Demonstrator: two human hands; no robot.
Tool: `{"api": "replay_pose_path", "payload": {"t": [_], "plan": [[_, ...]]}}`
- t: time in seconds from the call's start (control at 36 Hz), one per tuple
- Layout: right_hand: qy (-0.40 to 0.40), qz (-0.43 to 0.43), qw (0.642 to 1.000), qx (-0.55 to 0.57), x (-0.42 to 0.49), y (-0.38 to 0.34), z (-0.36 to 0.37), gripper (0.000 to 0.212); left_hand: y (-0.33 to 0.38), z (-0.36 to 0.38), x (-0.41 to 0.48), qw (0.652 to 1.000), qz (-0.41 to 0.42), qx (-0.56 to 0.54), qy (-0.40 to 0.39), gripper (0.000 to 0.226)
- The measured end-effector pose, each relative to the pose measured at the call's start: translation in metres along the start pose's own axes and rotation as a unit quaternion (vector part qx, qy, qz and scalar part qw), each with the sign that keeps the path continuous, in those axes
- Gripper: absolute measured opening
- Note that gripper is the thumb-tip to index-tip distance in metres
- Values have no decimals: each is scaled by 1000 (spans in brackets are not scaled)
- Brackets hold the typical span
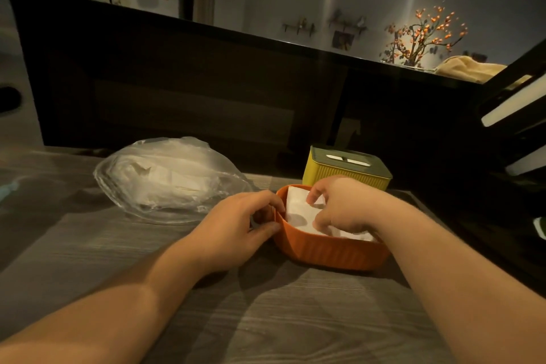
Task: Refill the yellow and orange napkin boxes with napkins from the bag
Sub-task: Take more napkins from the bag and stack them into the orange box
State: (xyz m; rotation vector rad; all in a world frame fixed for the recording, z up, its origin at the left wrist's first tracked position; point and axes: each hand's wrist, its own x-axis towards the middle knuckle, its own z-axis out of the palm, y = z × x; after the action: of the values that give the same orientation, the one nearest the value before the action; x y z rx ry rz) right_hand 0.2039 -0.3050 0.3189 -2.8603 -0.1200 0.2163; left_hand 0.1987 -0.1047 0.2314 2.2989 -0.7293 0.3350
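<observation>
Nearest in, the left forearm (133,304) and the right forearm (461,281) reached out, two bare arms over one grey wood-grain table (88,260). On that table, to the left, lay one clear plastic bag (165,177), bulging with white napkins. Just right of it sat one orange napkin box (328,251), lid off, a stack of white napkins (298,211) showing inside. Right behind it, one yellow napkin box (339,177) stood with its lid on, a slot in the top. And the hands, two of them, were both at the orange box! The left hand (236,230) gripped its left rim, thumb outside, fingers curled over the edge. The right hand (342,204) was down in the box, fingers and thumb curled onto the napkins.
</observation>
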Motion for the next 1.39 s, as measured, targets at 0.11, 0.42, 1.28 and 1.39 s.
{"api": "replay_pose_path", "payload": {"t": [0.11, 0.42, 1.28, 1.39], "plan": [[28, -57, 998, 21, 2, 2, -12, 48, 1, 0, 0, 1000, -1, -5, -2, 26], [-75, -62, 993, -72, 8, -5, -2, 66, 6, -5, -2, 999, 3, -33, -9, 33], [261, -217, 909, 241, 90, -140, 118, 48, -90, -111, -24, 895, -235, 379, -11, 80], [212, -195, 937, 199, 93, -148, 119, 31, -88, -109, -25, 892, -254, 372, -40, 81]]}}
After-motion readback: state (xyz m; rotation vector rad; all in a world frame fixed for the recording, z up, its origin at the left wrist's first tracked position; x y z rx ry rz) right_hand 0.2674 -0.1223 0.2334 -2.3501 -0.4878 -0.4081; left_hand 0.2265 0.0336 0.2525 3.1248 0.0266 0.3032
